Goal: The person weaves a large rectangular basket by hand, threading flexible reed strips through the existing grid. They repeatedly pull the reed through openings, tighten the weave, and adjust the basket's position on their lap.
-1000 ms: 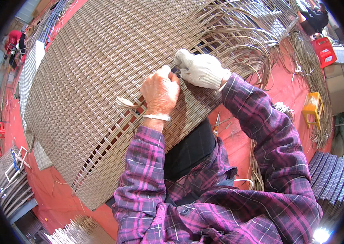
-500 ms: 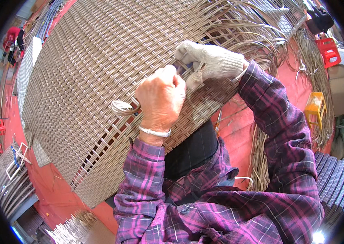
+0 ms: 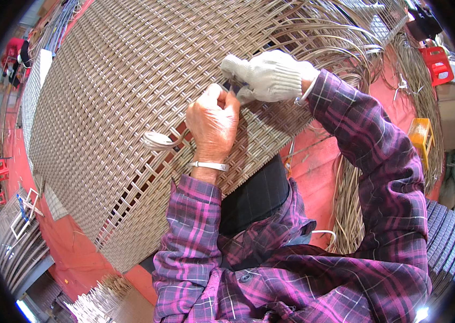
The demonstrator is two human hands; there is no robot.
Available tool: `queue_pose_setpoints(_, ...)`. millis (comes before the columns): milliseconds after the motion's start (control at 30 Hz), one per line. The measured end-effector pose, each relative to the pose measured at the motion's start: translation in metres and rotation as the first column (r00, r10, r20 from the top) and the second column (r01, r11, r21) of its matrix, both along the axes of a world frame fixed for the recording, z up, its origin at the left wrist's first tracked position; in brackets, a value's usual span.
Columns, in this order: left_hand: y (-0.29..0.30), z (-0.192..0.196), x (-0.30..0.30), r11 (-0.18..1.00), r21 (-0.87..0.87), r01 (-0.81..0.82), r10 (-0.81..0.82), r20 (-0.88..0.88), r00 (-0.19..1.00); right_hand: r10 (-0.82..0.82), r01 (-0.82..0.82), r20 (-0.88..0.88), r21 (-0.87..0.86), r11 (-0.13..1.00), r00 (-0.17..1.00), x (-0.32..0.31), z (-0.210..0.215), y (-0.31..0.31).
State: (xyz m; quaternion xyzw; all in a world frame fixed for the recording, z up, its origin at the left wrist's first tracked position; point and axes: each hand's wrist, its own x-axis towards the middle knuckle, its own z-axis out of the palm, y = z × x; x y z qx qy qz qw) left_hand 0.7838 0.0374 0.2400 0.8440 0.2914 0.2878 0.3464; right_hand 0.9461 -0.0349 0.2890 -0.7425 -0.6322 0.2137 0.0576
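Note:
A large panel of tan woven wicker (image 3: 103,102) lies across my front, its near edge over my lap. My bare left hand (image 3: 214,121) is closed in a pinch over a gap in the weave; what looks like a flat strand is between thumb and fingers. Just right of it, my right hand (image 3: 270,78), in a white knitted glove, has its fingers bent at the same gap. Whatever those fingers hold is hidden. A small coil of strand (image 3: 157,141) sticks out of the weave left of my left wrist.
Long loose strands (image 3: 340,32) spread from the panel's far right side, and more hang down (image 3: 346,210) to the red floor covering (image 3: 313,167). At the right stand a yellow stool (image 3: 421,141) and a red stool (image 3: 437,65). Cut sticks (image 3: 95,304) lie at lower left.
My right hand has shifted slightly left, its glove fingers reaching farther over the gap. My left hand has turned a little and its fingertips now show pinched together.

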Motion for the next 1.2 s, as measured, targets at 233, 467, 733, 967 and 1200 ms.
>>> queue_pose_setpoints(233,0.006,0.003,-0.002,0.998,-0.015,0.061,-0.061,-0.046,0.997,-0.013,0.029,-0.164,0.092,0.995,0.986,0.005,-0.009,-0.005)
queue_pose_setpoints(467,0.002,0.003,0.002,0.984,0.173,0.037,-0.008,-0.166,0.986,-0.04,0.038,0.019,0.102,0.994,0.999,-0.007,-0.012,-0.008)
queue_pose_setpoints(733,-0.004,-0.001,0.005,0.985,0.167,-0.05,0.069,-0.106,0.992,-0.132,0.316,-0.551,0.254,0.914,0.824,-0.001,-0.022,-0.012)
queue_pose_setpoints(967,-0.009,0.0,0.003,0.973,0.226,0.038,-0.055,0.067,0.996,-0.058,0.589,-0.739,0.484,0.647,0.671,-0.005,-0.051,-0.013)
queue_pose_setpoints(1200,-0.004,0.007,-0.007,0.949,0.299,0.1,-0.089,-0.049,0.995,-0.159,0.774,-0.81,0.452,0.444,0.564,0.027,-0.032,-0.035)
